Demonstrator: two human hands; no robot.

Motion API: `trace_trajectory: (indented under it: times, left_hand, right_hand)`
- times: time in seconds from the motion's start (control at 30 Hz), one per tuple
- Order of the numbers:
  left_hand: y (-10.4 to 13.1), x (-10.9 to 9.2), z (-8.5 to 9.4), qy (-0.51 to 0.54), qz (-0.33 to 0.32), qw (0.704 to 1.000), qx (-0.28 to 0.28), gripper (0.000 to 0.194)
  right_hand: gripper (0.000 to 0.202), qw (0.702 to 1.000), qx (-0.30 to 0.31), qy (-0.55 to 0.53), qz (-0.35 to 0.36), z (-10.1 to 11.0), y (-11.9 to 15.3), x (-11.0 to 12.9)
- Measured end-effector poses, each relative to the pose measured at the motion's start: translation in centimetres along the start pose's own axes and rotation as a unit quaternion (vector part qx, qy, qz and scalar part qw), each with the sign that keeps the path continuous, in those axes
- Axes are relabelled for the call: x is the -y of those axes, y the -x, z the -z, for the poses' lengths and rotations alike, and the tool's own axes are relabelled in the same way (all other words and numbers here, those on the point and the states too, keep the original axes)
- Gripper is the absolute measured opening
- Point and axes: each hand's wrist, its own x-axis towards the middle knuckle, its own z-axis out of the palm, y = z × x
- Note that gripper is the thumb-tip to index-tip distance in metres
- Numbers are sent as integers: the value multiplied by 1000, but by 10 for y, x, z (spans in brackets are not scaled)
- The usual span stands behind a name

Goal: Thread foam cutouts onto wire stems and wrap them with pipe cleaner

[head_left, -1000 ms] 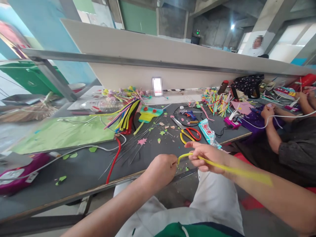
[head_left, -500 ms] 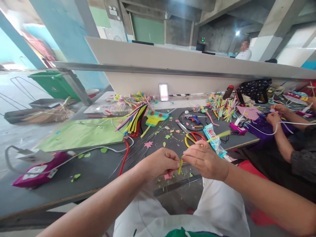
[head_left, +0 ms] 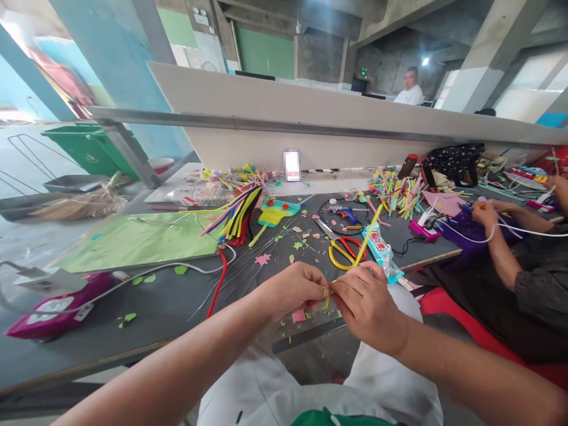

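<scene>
Workpiece: slender yellow fuzzy craft stem (head_left: 370, 234), held in the air above the near edge of the dark grey tabletop (head_left: 164, 302). From my remote station I read the grip as follows. Left hand (head_left: 306, 288): thumb and index finger pinched on the stem near its lower end. Right hand (head_left: 368, 305): fingers closed on the same stem, just beside the left fingertips.

Progress, as I judge it: early. A short yellow end projects below the fingertips; the long upper length rises nearly straight past the right hand and appears unshaped. I cannot tell whether the part between the hands is bent, looped or twisted, because the fingers cover it.

Stock and tools: I note a bundle of multicoloured fuzzy stems (head_left: 242, 219) lying at the green rectangular board (head_left: 133, 242), apparently unworked. Beside it, a yellow-and-teal fuzzy piece with red decorations (head_left: 278, 212) looks assembled, and I count it as done. Metal scissors with red and yellow handles (head_left: 332, 235) and a blue glue gun (head_left: 347, 214) lie beyond the hands, neither one held.
</scene>
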Motion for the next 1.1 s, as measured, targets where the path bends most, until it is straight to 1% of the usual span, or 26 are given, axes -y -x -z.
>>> trace_trajectory:
  times: [0.1, 0.17, 0.23, 0.27, 0.3, 0.37, 0.4, 0.43, 0.47, 0.5, 0.53, 0.57, 0.6, 0.63, 0.67, 0.73, 0.8, 0.93, 1.0, 1.1]
  left_hand:
    - [4, -2, -6, -85, -47, 995, -34, 12]
    - [8, -3, -12, -174, -97, 977, -76, 15]
    - [12, -1, -19, -251, -146, 951, -111, 19]
    - [14, 1, -22, -278, -166, 939, -119, 21]
    - [16, 4, -25, -298, -184, 929, -124, 22]
    - [18, 10, -29, -324, -207, 914, -130, 22]
    - [20, 12, -30, -331, -212, 910, -133, 22]
    - [21, 14, -31, -332, -212, 909, -136, 22]
    - [22, 14, -32, -325, -208, 912, -137, 23]
    - [23, 14, -32, -313, -201, 918, -136, 23]
    - [23, 13, -31, -296, -192, 927, -131, 22]
    - [23, 11, -30, -277, -182, 935, -126, 20]
    - [23, 9, -29, -259, -171, 943, -121, 19]
    - [23, 6, -28, -242, -162, 950, -116, 18]
    - [23, 4, -26, -226, -152, 956, -112, 17]
    - [23, 0, -23, -194, -130, 967, -101, 17]
    - [23, -1, -20, -157, -108, 978, -84, 17]
    - [22, 4, -16, -91, -83, 991, -54, 16]
    - [20, 8, -15, -76, -76, 993, -54, 16]
    - [17, 13, -15, -42, -66, 995, -60, 14]
  right_hand:
    - [17, 999, 5, -34, -39, -1, -1, 2]
    - [16, 992, 21, -90, -87, -2, -4, 0]
    - [12, 973, 54, -181, -135, -4, -7, -5]
    - [10, 955, 83, -235, -160, -4, -8, -9]
    - [8, 931, 116, -293, -186, -4, -10, -13]
    - [13, 860, 198, -413, -225, -3, -12, -20]
    - [17, 822, 237, -462, -233, -1, -12, -22]
    - [20, 794, 265, -496, -231, 2, -13, -23]
    - [21, 786, 280, -506, -220, 4, -13, -22]
    - [18, 803, 279, -488, -200, 8, -13, -20]
    - [12, 840, 262, -442, -173, 11, -14, -16]
    - [6, 886, 233, -374, -141, 14, -14, -12]
    - [5, 929, 200, -295, -104, 17, -13, -8]
    - [9, 960, 169, -215, -66, 19, -12, -3]
    - [11, 979, 142, -145, -32, 21, -11, 1]
    - [12, 993, 110, -45, 14, 22, -8, 6]
    - [12, 995, 88, 9, 41, 21, -4, 8]
    - [16, 994, 35, 61, 85, 18, 3, 4]
    - [17, 992, 18, 75, 104, 15, 4, 3]
    - [18, 990, 3, 87, 113, 11, 3, 2]
